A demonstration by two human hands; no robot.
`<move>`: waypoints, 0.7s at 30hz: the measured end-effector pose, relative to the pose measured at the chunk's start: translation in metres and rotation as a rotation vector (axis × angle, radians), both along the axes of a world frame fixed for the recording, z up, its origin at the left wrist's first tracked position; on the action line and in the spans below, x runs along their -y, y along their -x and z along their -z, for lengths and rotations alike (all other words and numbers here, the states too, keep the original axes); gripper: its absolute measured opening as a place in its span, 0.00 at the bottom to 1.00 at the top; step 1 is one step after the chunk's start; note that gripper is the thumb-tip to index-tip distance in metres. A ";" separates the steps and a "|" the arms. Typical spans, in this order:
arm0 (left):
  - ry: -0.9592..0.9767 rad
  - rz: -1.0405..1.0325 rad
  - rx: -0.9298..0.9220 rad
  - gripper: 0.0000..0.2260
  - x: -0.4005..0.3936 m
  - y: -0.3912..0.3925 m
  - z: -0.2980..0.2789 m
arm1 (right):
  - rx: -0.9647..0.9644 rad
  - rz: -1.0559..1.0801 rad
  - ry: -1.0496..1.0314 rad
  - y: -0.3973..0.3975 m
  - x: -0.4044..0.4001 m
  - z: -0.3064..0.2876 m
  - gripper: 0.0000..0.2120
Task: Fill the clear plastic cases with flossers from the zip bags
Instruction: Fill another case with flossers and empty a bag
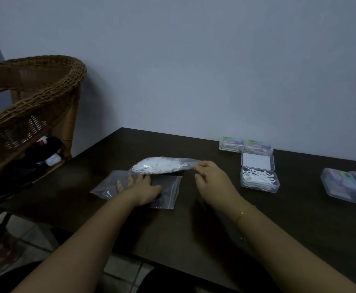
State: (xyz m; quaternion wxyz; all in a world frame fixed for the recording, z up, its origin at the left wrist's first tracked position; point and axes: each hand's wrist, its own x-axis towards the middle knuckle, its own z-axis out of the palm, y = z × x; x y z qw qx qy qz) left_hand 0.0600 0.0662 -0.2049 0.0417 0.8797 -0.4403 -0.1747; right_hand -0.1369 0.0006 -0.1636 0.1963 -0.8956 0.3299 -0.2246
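So the right hand (210, 178) is pinching the end of a full bag (162, 165) of flossers, holding it up just off the tabletop (215, 218), roughly mid-table toward the back edge. The left hand (143, 190) lies flat with fingers spread on an empty bag (164, 193) underneath, pressing on it rather than gripping.

The open case (259, 179) sits to the right, partly filled, lid flipped back. Two closed cases (245, 144) are by the back edge behind it, and a couple more (346, 185) near the right edge.

My guess on handling: the bag's thin, floppy and slick, so it'll sag wherever you aren't holding it. Light though. The flossers inside are small, stiff and tangly, so they'll probably come out in a clump. I'd hold the zip end with both hands to pull it open, then tip it over the case instead of picking them out one by one.
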 end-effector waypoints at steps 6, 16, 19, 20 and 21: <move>0.160 0.065 0.201 0.26 0.003 0.000 0.005 | -0.207 0.110 -0.025 0.038 -0.015 0.018 0.12; 0.339 0.037 0.277 0.13 -0.006 0.030 0.000 | -0.376 0.149 0.378 -0.009 -0.008 0.035 0.26; 0.243 0.071 0.212 0.17 -0.002 0.023 0.002 | -0.469 0.162 0.252 -0.014 0.002 0.044 0.25; 0.218 0.085 0.207 0.17 0.001 0.018 0.003 | -0.470 0.164 0.227 -0.014 0.005 0.047 0.24; 0.197 0.098 0.206 0.18 0.004 0.014 0.004 | -0.474 0.165 0.215 -0.011 0.004 0.049 0.24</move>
